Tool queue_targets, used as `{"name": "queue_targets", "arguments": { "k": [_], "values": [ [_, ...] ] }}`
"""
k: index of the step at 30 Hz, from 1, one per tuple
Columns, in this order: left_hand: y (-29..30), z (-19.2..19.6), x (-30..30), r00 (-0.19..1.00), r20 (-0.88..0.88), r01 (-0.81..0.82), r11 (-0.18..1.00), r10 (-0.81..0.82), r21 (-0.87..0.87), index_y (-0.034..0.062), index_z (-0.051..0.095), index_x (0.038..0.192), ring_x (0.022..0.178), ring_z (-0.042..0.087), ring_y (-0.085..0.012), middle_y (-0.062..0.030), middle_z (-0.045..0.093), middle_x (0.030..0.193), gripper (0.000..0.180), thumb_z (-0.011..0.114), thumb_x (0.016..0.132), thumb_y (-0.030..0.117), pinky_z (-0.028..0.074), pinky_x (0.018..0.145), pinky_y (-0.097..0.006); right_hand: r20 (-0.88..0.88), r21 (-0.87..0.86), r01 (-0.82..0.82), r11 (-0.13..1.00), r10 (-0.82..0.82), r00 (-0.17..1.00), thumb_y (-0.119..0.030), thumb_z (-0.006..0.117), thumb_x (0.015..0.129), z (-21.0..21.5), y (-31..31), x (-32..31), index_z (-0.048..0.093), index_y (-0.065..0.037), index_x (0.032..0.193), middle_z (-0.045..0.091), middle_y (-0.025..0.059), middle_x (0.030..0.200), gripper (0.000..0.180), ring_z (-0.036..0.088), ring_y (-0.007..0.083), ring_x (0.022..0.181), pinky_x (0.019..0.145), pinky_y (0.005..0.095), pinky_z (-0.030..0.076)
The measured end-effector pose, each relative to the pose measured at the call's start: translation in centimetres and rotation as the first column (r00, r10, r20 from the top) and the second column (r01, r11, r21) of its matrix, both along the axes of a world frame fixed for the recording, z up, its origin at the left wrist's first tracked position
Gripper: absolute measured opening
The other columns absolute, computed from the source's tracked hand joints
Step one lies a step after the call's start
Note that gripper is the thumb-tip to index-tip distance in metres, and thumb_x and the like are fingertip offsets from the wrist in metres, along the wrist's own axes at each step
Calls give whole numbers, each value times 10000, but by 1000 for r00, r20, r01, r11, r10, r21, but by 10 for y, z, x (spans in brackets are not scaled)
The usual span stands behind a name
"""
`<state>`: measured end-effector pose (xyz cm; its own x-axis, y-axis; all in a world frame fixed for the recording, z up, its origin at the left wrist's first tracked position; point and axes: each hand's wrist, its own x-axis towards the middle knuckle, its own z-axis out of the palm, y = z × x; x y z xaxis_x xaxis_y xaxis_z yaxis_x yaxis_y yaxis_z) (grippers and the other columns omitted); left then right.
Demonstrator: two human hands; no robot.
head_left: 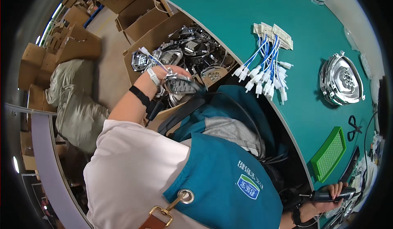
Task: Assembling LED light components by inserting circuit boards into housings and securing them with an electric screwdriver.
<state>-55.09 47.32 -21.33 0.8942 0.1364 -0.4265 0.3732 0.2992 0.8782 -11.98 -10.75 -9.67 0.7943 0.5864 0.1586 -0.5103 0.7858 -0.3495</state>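
Note:
My left hand (170, 74) reaches down beside the table into a cardboard box (157, 34) of shiny metal iron soleplates and grips one soleplate (182, 85) with a blue-and-white wire hanging from it. My right hand (333, 194) rests at the table's near edge and holds a dark electric screwdriver (327, 195). On the green table (245, 20) lie a bundle of blue wires with white connectors (266, 69) and a single chrome soleplate (342, 81).
A green perforated tray (328, 153) and black scissors (353, 127) lie near my right hand. More cardboard boxes (131, 8) and grey sacks (75, 102) stand on the floor at left. I wear a teal apron (229, 175) over a white shirt.

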Motion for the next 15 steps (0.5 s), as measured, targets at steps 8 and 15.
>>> {"name": "queue_targets", "arguments": {
  "k": [8,15],
  "values": [
    [57,-32,45,695,240,-718,673,678,178,19,515,1185,990,600,-273,-148,639,1057,375,556,929,289,450,946,-349,-55,-61,15,998,-18,998,39,616,746,-1,0,-2,398,58,1152,371,45,748,461,413,126,618,604,241,414],
    [80,-103,-51,-246,-32,-52,20,969,998,-51,555,1227,1169,535,-343,-258,573,1213,797,552,795,619,364,1037,-396,-43,-62,55,997,-58,997,15,604,757,2,-2,-4,398,48,1140,375,43,742,436,410,124,593,588,236,423]
  ]
}}
